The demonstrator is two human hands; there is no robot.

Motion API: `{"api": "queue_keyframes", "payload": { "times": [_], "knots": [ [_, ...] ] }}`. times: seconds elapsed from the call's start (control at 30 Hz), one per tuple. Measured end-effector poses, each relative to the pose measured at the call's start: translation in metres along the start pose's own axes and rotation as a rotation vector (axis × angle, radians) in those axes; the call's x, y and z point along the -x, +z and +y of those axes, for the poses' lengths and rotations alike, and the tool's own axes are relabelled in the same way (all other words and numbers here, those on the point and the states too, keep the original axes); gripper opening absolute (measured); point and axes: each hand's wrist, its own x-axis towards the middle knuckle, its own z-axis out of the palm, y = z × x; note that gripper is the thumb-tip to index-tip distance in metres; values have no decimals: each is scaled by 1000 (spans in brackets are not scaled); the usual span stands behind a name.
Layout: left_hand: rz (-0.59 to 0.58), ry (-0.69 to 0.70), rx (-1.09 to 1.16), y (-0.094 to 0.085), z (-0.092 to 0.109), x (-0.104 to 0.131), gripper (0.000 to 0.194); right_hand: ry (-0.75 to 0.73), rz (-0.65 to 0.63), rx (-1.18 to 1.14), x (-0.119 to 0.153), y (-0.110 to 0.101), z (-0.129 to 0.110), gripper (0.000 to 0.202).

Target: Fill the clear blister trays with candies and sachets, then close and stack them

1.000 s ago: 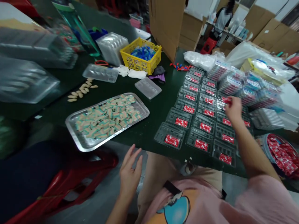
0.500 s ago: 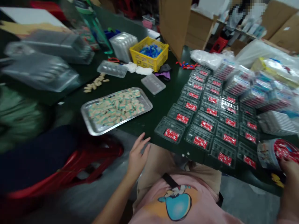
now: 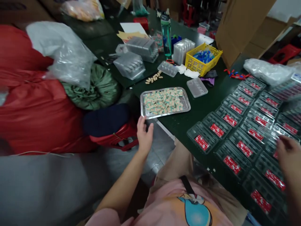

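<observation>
My left hand (image 3: 144, 135) is open, thumb and fingers apart, with its fingertips at the near left corner of a metal tray (image 3: 164, 115). Whether they touch the rim I cannot tell. Many small beige-and-green pieces (image 3: 163, 101) lie spread in that tray. At the right edge my right hand (image 3: 288, 153) hovers over rows of clear plastic blister trays (image 3: 232, 135); its fingers are bent and blurred, so any held item is unclear. Each fully visible blister tray has a red, white-dotted piece (image 3: 201, 142) in it.
Beyond the metal tray are peanut-shaped pieces (image 3: 154, 77), an empty clear blister (image 3: 197, 87) and a yellow basket (image 3: 203, 59) of blue items. A green bottle (image 3: 166, 37) stands further back. Left are a red stool (image 3: 113, 139) and large red sacks (image 3: 42, 116).
My view has swung left, bringing the red sacks into sight. My right hand has left the container of red pieces and is over the blister trays. My left hand has reached the metal tray's corner.
</observation>
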Motion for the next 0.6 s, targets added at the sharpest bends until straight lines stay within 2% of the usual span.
{"api": "queue_keyframes", "payload": {
  "times": [0.03,0.07,0.13,0.23,0.33,0.4,0.47,0.6],
  "knots": [
    [85,-67,51,-3,-10,-8,59,-93,-32,-47,-5,28,-20,30],
    [160,-149,110,-5,-18,-17,63,-172,-125,-91,-7,54,-43,28],
    [236,-358,259,-8,-31,-34,64,-304,-297,-171,-4,101,-96,27],
    [170,-635,489,-6,-37,-54,51,-508,-546,-312,9,164,-173,27],
    [96,-689,583,2,-34,-63,34,-624,-656,-314,19,221,-225,25],
    [86,-675,597,6,-32,-66,30,-643,-670,-255,20,250,-244,26],
    [82,-664,610,9,-31,-66,30,-624,-669,-180,18,270,-251,29],
    [74,-633,615,8,-30,-59,37,-605,-692,-52,16,282,-248,30]
  ]
}}
